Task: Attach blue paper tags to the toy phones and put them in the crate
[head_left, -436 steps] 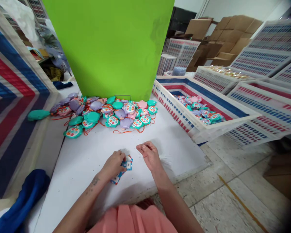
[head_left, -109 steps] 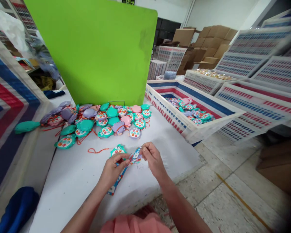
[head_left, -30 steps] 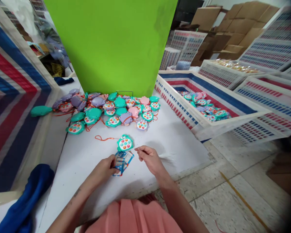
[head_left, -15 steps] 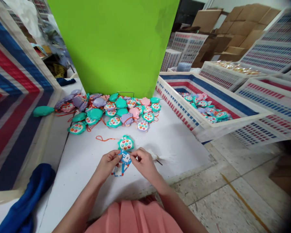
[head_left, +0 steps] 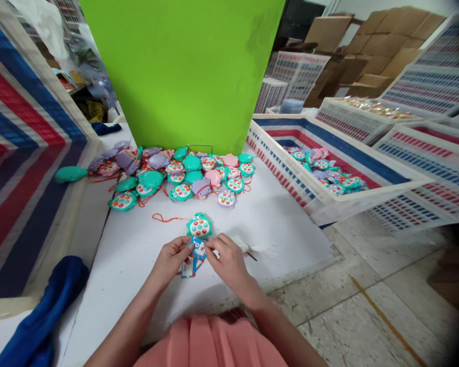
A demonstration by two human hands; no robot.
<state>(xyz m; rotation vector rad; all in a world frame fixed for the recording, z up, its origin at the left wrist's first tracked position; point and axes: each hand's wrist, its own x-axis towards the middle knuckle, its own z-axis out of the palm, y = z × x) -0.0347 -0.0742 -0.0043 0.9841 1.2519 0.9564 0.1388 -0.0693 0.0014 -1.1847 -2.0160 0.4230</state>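
Note:
My left hand (head_left: 175, 255) pinches the left side of a small blue printed card (head_left: 197, 246) with white lettering. At the card's right edge, my right hand (head_left: 225, 256) is closed with thumb and finger together; whether it grips the card or something tiny there is too small to tell. More blue cards (head_left: 188, 268) with a white label lie on the table just below. Right above the held card rests a green animal-shaped toy (head_left: 199, 225) with coloured round buttons, its orange cord loop (head_left: 164, 218) stretched to the left. Beside my right hand lies a bundle of white strands (head_left: 248, 247).
A heap of green, purple and pink toys (head_left: 193, 177) lines the table's back, before a green panel (head_left: 191, 76). A striped crate (head_left: 317, 204) of toys stands at right, another striped crate (head_left: 26, 224) at left. Blue cloth (head_left: 42, 316) lies at lower left.
The view has shifted very slightly. Both hands stay at the card, with hardly any visible movement of the fingers.

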